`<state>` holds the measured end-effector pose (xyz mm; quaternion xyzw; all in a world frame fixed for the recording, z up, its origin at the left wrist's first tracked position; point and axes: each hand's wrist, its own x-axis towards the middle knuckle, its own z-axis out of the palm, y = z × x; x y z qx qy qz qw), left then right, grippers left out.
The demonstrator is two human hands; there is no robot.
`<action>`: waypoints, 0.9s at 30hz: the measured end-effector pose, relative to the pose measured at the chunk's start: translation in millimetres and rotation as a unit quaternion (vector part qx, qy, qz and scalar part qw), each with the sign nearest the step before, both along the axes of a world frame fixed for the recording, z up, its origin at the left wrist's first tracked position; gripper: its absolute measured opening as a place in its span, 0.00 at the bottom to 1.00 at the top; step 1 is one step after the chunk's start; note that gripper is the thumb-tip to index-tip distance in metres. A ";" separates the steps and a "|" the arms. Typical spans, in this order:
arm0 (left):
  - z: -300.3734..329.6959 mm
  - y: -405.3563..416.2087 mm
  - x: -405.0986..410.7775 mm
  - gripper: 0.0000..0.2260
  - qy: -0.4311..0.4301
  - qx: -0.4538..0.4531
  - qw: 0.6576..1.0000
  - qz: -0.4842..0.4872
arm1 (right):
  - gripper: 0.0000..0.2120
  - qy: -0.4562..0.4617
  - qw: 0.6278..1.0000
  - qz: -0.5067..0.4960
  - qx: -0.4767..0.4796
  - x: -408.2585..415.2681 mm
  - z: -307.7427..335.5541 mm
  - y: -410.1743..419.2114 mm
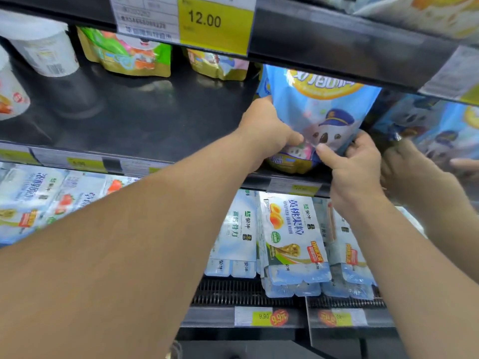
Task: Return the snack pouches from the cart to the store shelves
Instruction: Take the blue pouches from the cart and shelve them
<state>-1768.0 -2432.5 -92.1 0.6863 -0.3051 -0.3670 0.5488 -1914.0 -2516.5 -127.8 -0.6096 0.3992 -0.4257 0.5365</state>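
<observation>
While both hands close on it, the blue pouch (321, 117) stands upright at the front edge of the dark shelf (134, 125), its top tucked under the shelf above. The left hand (264, 130) grips its left edge, thumb across the front and fingers curled behind. The right hand (355, 164) pinches the lower right corner, thumb on the front near the cartoon koala printed there. At the far right a mirror-like panel (438, 141) shows blurred copies of the pouch and a hand.

Further back on the same shelf stand a green pouch (127, 54) and a smaller pouch (217, 64), both with gold bottoms, well apart from the blue one. White tubs (41, 47) sit at the left end. Bare, glossy shelf lies between them and the hands.

A yellow price tag (215, 22) reading 12.00 hangs on the rail of the shelf above. On the shelf below, multipacks of white and blue cartons (293, 244) stand side by side, one printed with yellow peaches; more packs (39, 200) with strawberries lie to the left. Small yellow tags (263, 316) line that lower rail, one reading 9.90.
</observation>
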 end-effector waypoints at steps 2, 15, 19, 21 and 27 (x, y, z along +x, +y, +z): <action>8.1 3.8 7.1 0.21 0.055 -0.045 0.997 -0.002 | 0.22 0.015 1.000 0.008 -0.008 -1.0 -2.6 0.6; 45.7 10.3 15.7 0.24 0.158 -0.089 0.983 -0.010 | 0.20 0.068 0.996 0.021 -0.052 10.0 0.5 4.5; 51.6 -5.0 2.2 0.22 0.082 -0.016 0.995 -0.051 | 0.21 0.021 0.999 -0.028 -0.015 -2.7 -1.4 5.6; 51.7 -11.0 6.1 0.22 0.079 -0.001 0.997 -0.025 | 0.21 0.028 0.999 -0.030 -0.010 -2.5 1.7 3.0; 15.9 8.0 21.3 0.26 -0.017 -0.045 0.998 -0.041 | 0.24 0.020 1.000 0.002 0.018 3.9 5.0 -3.4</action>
